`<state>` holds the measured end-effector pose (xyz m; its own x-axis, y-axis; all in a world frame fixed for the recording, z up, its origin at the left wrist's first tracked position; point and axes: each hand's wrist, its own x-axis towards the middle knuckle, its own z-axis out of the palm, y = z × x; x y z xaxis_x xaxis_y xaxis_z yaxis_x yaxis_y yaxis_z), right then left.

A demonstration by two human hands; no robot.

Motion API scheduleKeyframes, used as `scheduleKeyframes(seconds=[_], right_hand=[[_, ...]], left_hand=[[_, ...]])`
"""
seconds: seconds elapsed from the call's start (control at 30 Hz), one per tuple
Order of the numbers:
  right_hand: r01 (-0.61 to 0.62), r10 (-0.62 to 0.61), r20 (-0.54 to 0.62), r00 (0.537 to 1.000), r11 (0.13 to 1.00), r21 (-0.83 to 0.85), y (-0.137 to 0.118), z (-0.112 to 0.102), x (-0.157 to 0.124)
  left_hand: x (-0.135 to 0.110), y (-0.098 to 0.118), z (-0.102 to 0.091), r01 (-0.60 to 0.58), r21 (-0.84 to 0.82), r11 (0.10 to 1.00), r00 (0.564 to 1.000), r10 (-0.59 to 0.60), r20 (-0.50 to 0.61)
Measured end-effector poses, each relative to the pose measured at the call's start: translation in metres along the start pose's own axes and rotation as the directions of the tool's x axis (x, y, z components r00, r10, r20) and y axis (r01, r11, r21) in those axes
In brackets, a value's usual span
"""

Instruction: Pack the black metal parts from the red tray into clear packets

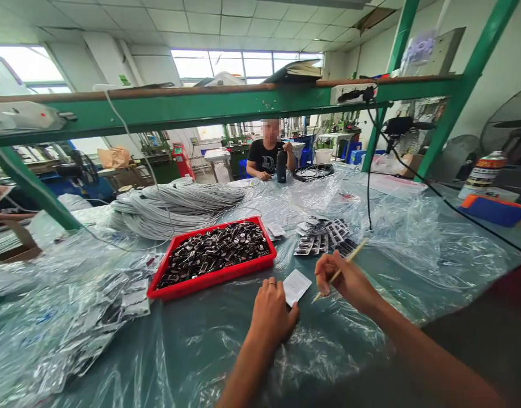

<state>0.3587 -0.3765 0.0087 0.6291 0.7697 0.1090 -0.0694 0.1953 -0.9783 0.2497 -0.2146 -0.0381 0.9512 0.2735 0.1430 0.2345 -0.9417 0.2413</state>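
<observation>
My left hand (pixel 274 310) rests on the plastic-covered table, its thumb and fingers closed at the near left edge of a small flat white packet (pixel 297 286). In my right hand (pixel 343 279) is a thin pale wooden stick (pixel 357 250), held like a pen with its lower tip pointing down beside the packet. A red tray (pixel 213 277) filled with small black parts with shiny metal ends (pixel 217 249) stands left of the packet, beyond my left hand. Beyond my right hand lies a loose pile of flat packs with dark pieces in them (pixel 323 238).
Clear plastic sheeting (pixel 413 243) covers the table. Coils of grey cable (pixel 179 207) lie behind the tray, and more flat packs (pixel 111 317) spread at left. A black cord (pixel 434 195) hangs from the green overhead frame (pixel 226 107). Someone sits opposite by a dark bottle (pixel 281 166).
</observation>
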Motion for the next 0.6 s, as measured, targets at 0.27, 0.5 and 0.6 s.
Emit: scheduleKeyframes(seconds=[0.27, 0.5, 0.6], right_hand=[[-0.243, 0.136, 0.324, 0.936, 0.916, 0.319, 0.056, 0.127, 0.066], [-0.137, 0.046, 0.273, 0.961, 0.935, 0.327, 0.081, 0.179, 0.079], [-0.134, 0.035, 0.280, 0.959, 0.929, 0.345, 0.087, 0.177, 0.077]], left_hand=[[-0.098, -0.076, -0.019, 0.220, -0.198, 0.955, 0.965, -0.242, -0.098], [-0.101, -0.075, -0.005, 0.268, -0.341, 0.901, 0.915, -0.349, -0.204], [-0.101, -0.076, -0.004, 0.250, -0.355, 0.901, 0.912, -0.342, -0.224]])
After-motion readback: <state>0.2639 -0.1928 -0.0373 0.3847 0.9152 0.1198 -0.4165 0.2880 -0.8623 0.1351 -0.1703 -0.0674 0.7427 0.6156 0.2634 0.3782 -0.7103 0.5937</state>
